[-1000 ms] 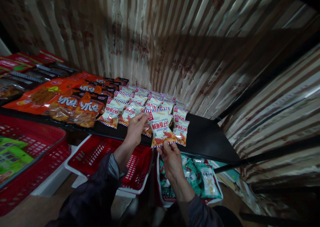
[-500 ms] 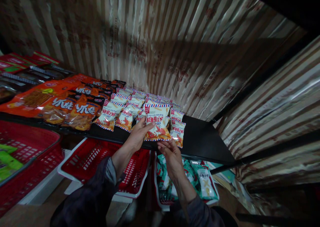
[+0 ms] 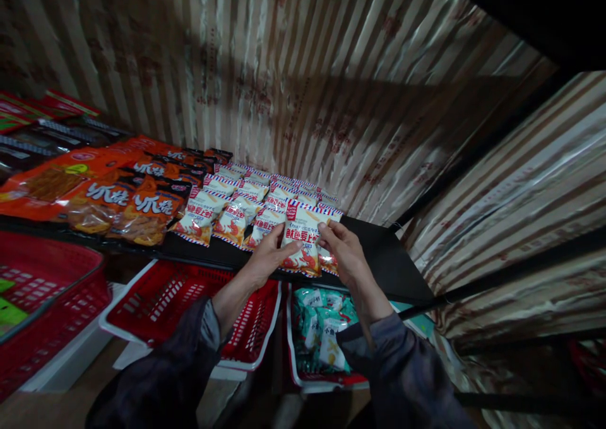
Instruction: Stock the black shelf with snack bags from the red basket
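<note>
A white snack bag (image 3: 302,235) with red lettering, a striped top edge and an orange base stands upright at the front of the shelf. My left hand (image 3: 269,255) is closed on its lower left side, the thumb lying across the front. At the bag's right edge, my right hand (image 3: 344,246) pinches it with thumb and fingers. Matching snack bags (image 3: 235,217) stand in rows to the left and behind. Another bag of the same kind is partly hidden behind the held one and my right hand.
Orange and black snack packs (image 3: 151,205) fill the left of the black shelf (image 3: 395,265). Below its front edge sit a red basket (image 3: 189,290), a basket of green packets (image 3: 326,328) and another red basket (image 3: 57,303) at far left. A black post (image 3: 478,170) slants at right.
My right hand has risen from below the snack bag to its right edge. The bag has come down slightly in front of the right-hand row, with my left hand still on it.
</note>
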`<move>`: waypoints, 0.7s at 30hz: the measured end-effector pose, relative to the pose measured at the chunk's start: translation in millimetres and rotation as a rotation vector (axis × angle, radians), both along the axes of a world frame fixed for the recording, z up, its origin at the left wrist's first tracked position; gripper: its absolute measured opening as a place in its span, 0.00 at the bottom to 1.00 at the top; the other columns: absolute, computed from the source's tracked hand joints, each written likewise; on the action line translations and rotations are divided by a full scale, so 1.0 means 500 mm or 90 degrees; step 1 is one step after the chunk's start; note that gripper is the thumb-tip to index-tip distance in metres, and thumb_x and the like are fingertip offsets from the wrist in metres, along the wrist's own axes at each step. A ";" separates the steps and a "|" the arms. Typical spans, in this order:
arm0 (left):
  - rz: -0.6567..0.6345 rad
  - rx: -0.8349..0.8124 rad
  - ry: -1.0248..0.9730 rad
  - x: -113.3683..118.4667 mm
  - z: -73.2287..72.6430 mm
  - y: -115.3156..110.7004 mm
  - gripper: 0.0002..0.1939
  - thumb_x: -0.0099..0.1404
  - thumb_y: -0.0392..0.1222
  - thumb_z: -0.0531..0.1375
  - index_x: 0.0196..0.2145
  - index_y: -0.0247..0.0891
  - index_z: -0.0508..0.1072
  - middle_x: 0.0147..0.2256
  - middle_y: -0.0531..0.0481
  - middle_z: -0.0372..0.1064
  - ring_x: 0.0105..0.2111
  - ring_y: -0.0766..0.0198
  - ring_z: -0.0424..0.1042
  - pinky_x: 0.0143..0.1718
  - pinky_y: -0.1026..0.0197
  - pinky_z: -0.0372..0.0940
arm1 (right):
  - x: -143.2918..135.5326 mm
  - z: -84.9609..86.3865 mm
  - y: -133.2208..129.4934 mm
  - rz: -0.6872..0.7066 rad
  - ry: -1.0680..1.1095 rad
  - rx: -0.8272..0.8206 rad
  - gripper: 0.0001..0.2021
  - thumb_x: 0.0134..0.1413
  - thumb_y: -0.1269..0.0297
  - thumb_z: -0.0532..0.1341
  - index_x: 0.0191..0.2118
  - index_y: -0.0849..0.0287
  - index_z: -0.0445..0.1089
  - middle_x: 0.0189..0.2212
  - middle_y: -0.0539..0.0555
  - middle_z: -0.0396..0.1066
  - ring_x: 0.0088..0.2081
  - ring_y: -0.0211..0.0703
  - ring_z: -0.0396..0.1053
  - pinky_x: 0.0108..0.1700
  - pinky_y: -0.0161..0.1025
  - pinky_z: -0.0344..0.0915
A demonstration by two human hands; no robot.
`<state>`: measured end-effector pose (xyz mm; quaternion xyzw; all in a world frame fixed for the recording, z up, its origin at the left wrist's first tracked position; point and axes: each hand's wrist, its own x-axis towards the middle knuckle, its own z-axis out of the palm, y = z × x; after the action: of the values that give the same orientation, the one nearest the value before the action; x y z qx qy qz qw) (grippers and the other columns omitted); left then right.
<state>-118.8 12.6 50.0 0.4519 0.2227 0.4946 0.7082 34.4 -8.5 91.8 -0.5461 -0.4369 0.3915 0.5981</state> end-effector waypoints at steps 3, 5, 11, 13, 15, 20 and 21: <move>-0.002 0.003 0.011 -0.003 0.000 0.000 0.28 0.51 0.44 0.70 0.48 0.36 0.70 0.45 0.44 0.75 0.43 0.54 0.74 0.47 0.52 0.66 | 0.000 -0.001 0.010 -0.022 0.022 0.015 0.19 0.31 0.50 0.73 0.24 0.59 0.71 0.20 0.44 0.68 0.22 0.30 0.60 0.27 0.31 0.59; -0.017 0.000 0.014 -0.005 0.000 0.000 0.29 0.50 0.43 0.70 0.49 0.37 0.70 0.45 0.43 0.75 0.43 0.54 0.74 0.46 0.53 0.67 | -0.001 -0.001 0.015 -0.036 0.035 0.027 0.19 0.29 0.50 0.73 0.20 0.59 0.68 0.16 0.42 0.64 0.19 0.29 0.56 0.25 0.31 0.56; -0.041 0.002 0.024 -0.009 -0.001 0.001 0.32 0.48 0.40 0.71 0.51 0.37 0.70 0.46 0.44 0.74 0.45 0.54 0.73 0.48 0.55 0.66 | -0.004 -0.002 0.024 -0.064 0.033 0.036 0.21 0.29 0.50 0.72 0.17 0.58 0.64 0.13 0.41 0.59 0.18 0.29 0.55 0.23 0.31 0.56; -0.056 0.015 0.027 -0.010 0.000 0.001 0.31 0.49 0.41 0.70 0.51 0.38 0.70 0.47 0.44 0.74 0.46 0.54 0.72 0.49 0.55 0.65 | -0.003 -0.002 0.027 -0.070 0.046 0.031 0.21 0.29 0.50 0.73 0.16 0.58 0.62 0.12 0.40 0.58 0.17 0.29 0.56 0.23 0.31 0.57; -0.074 0.020 0.027 -0.011 0.000 0.001 0.31 0.51 0.41 0.70 0.53 0.38 0.69 0.47 0.44 0.74 0.47 0.55 0.72 0.49 0.55 0.65 | 0.000 -0.002 0.031 -0.081 0.068 0.027 0.22 0.28 0.50 0.73 0.16 0.57 0.61 0.12 0.40 0.57 0.17 0.29 0.55 0.22 0.32 0.57; -0.087 0.007 0.036 -0.010 -0.001 0.000 0.37 0.51 0.40 0.69 0.58 0.38 0.65 0.45 0.43 0.74 0.45 0.56 0.73 0.48 0.55 0.65 | 0.009 0.001 0.045 -0.113 0.095 0.014 0.22 0.30 0.50 0.73 0.17 0.57 0.61 0.11 0.40 0.57 0.15 0.30 0.54 0.20 0.32 0.55; -0.084 0.007 0.034 -0.009 -0.001 0.000 0.37 0.51 0.40 0.69 0.58 0.37 0.65 0.44 0.43 0.74 0.44 0.56 0.73 0.48 0.56 0.65 | 0.011 0.002 0.046 -0.110 0.098 0.010 0.21 0.31 0.50 0.73 0.18 0.57 0.62 0.11 0.40 0.57 0.15 0.30 0.54 0.20 0.32 0.55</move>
<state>-123.2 12.6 49.4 0.4825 0.2086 0.4361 0.7304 39.7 14.3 93.0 -0.5452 -0.3441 0.3759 0.6657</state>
